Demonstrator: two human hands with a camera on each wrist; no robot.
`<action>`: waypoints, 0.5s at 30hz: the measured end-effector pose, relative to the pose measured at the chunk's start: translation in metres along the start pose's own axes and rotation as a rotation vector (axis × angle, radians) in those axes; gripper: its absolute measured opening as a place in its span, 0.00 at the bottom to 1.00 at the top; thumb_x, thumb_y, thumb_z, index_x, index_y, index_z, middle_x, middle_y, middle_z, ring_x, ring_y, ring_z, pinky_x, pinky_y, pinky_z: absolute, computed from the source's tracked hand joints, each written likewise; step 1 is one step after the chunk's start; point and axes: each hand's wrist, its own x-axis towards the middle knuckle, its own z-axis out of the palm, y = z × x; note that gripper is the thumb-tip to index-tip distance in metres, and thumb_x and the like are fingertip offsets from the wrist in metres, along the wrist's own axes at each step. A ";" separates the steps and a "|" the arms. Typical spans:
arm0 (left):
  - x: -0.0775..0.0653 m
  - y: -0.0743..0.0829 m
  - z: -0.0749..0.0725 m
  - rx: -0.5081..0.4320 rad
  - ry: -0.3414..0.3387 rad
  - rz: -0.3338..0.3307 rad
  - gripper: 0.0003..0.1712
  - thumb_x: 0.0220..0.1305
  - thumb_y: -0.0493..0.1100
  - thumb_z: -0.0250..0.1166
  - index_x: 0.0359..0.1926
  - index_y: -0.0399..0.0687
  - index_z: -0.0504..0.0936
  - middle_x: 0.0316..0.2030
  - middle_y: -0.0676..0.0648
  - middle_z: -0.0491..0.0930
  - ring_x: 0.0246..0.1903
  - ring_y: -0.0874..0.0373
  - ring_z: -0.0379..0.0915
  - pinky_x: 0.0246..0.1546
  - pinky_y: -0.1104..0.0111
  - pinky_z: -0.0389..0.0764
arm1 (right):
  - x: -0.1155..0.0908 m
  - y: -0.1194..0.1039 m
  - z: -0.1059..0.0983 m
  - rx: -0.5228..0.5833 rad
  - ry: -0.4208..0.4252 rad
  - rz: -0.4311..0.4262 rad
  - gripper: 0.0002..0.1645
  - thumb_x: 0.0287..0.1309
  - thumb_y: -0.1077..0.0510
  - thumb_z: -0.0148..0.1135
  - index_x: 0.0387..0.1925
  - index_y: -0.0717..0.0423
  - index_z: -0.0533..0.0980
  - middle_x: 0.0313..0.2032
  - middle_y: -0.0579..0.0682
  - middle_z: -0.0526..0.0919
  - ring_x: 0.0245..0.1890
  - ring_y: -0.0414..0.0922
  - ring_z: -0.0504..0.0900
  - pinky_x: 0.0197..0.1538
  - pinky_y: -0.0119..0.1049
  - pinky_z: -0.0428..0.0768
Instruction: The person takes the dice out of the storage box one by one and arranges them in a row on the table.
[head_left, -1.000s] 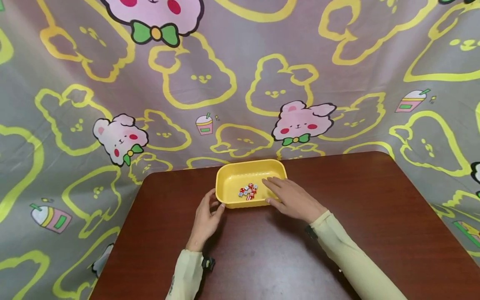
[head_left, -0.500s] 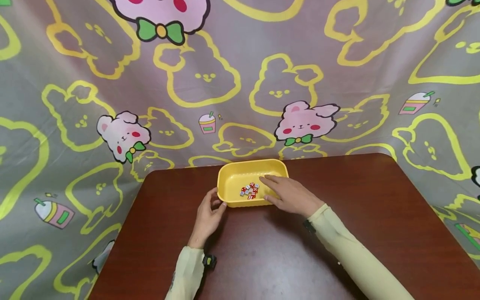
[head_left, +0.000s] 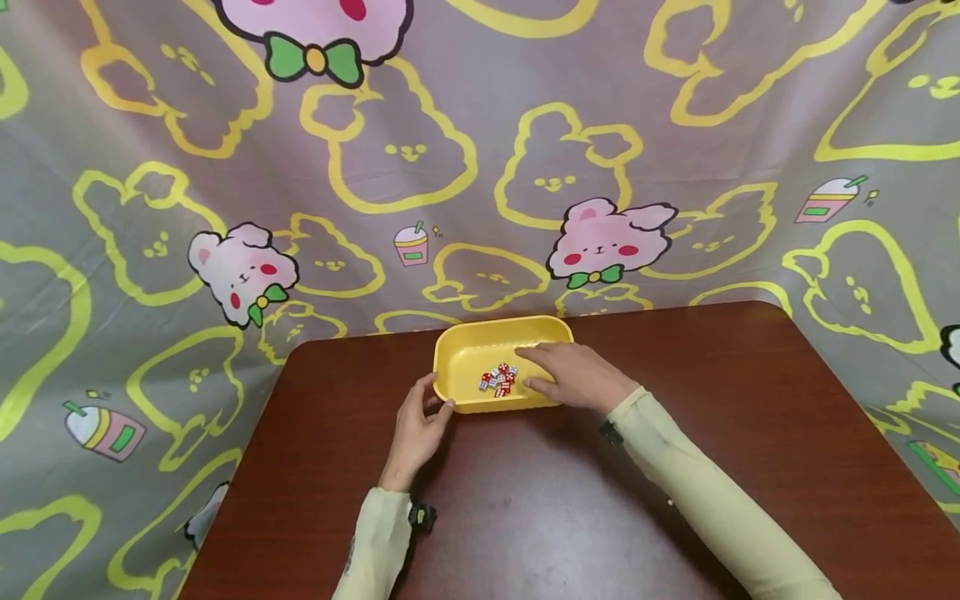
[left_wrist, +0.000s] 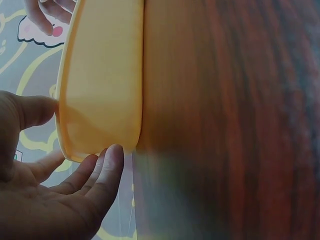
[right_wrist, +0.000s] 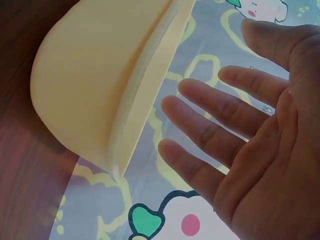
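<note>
Dice (head_left: pixel 499 380), red and white, are being held in a loose heap on the floor of the tray (head_left: pixel 495 336), about six o'clock from its middle in the head view. The tray is being supported at twelve o'clock on the table (head_left: pixel 525 508), close to the cloth (head_left: pixel 450 75). Its eight o'clock corner is being gripped by the left hand (head_left: pixel 417 427); at three o'clock the right hand (head_left: pixel 573 375) is being held over the edge, fingertips being pointed toward the dice.

In the left wrist view, the tray's lower end is being clasped between thumb and bent fingers. The dice are being hidden by its wall.

In the right wrist view, the tray is being shown at ten o'clock, just beside the fingertips; the fingers are being held spread and nearly straight, with nothing being grasped.

Apparently the tray is being steadied, no die being picked. For handling the dice, a lower reach toward nine o'clock and a pinch would be needed, the corner being held firm.
</note>
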 end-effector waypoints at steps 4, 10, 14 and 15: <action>-0.001 0.000 0.000 0.007 0.005 -0.002 0.30 0.64 0.41 0.65 0.66 0.45 0.67 0.61 0.40 0.72 0.51 0.47 0.78 0.45 0.59 0.84 | 0.006 0.000 -0.002 -0.005 -0.014 -0.003 0.32 0.62 0.43 0.60 0.65 0.48 0.70 0.58 0.52 0.80 0.58 0.50 0.79 0.62 0.49 0.75; -0.002 0.001 0.000 -0.012 -0.004 -0.011 0.30 0.65 0.41 0.64 0.66 0.46 0.67 0.61 0.41 0.72 0.50 0.48 0.78 0.44 0.64 0.83 | 0.016 0.001 -0.004 0.015 -0.039 0.020 0.31 0.62 0.41 0.59 0.64 0.47 0.71 0.59 0.49 0.80 0.59 0.49 0.78 0.63 0.49 0.75; -0.002 0.000 0.001 -0.022 -0.002 -0.007 0.30 0.65 0.41 0.64 0.67 0.46 0.67 0.61 0.40 0.72 0.49 0.48 0.79 0.43 0.65 0.83 | 0.020 0.002 -0.004 0.030 -0.029 -0.002 0.29 0.62 0.43 0.61 0.62 0.49 0.74 0.57 0.49 0.81 0.57 0.49 0.79 0.61 0.48 0.76; -0.002 -0.001 0.001 -0.022 -0.001 -0.006 0.30 0.65 0.41 0.64 0.67 0.46 0.67 0.61 0.40 0.72 0.49 0.48 0.79 0.43 0.65 0.83 | 0.022 0.002 -0.004 0.032 -0.029 -0.004 0.28 0.62 0.44 0.61 0.61 0.49 0.74 0.56 0.49 0.82 0.57 0.48 0.79 0.61 0.48 0.76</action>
